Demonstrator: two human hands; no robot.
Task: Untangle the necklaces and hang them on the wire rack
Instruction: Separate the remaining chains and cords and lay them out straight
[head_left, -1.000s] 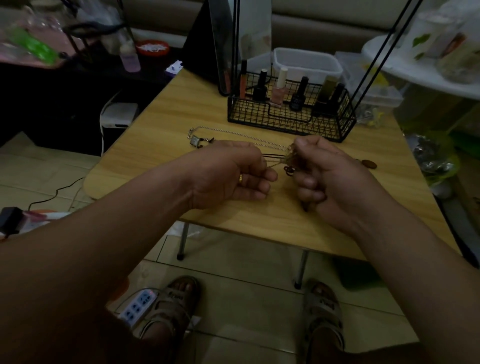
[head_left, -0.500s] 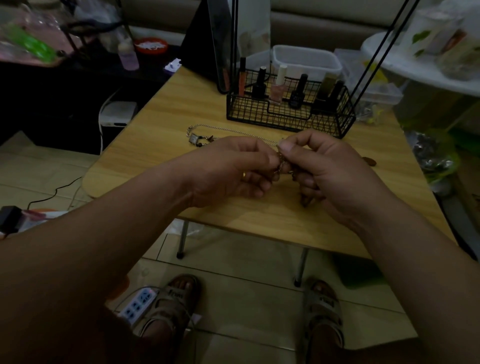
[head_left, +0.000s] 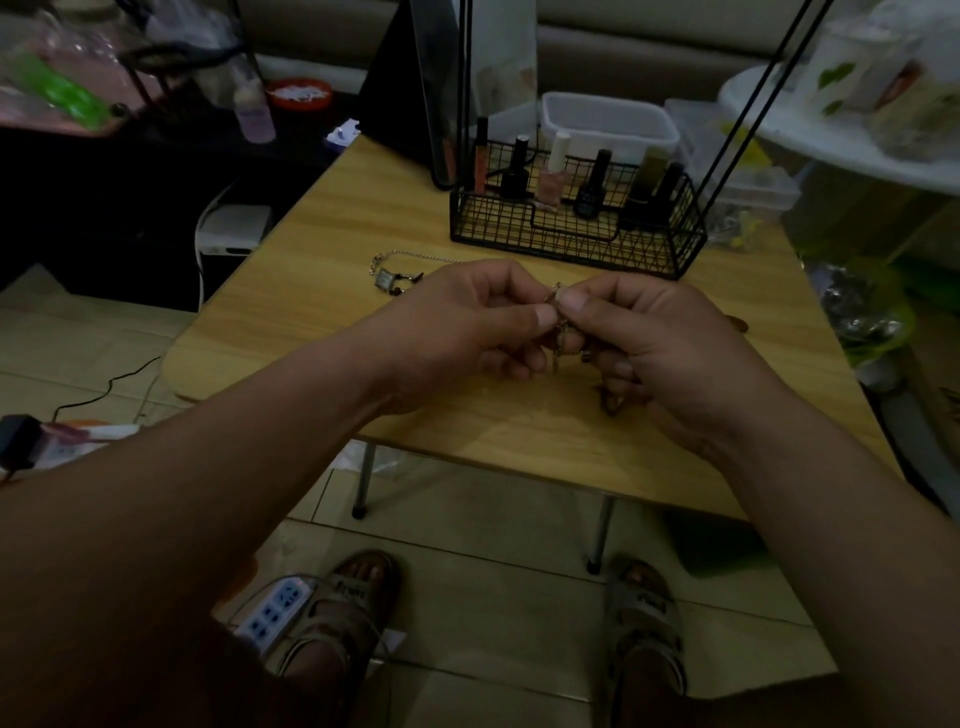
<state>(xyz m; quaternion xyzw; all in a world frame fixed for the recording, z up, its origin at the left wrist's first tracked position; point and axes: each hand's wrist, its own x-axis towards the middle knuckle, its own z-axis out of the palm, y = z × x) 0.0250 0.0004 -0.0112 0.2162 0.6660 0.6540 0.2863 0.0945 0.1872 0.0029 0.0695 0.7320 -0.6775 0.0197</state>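
Nail polish bottles (head_left: 592, 183), power strip (head_left: 271, 613)

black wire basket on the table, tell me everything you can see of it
The black wire basket is a low rectangular tray of thin dark metal mesh, with a cut-out handle slot in its near wall. It stands upright at the far side of the wooden table, beyond both hands and apart from them. Several small bottles stand inside, mostly dark, one pale pink. Thin black rods rise from its right end, and more rise at its left.
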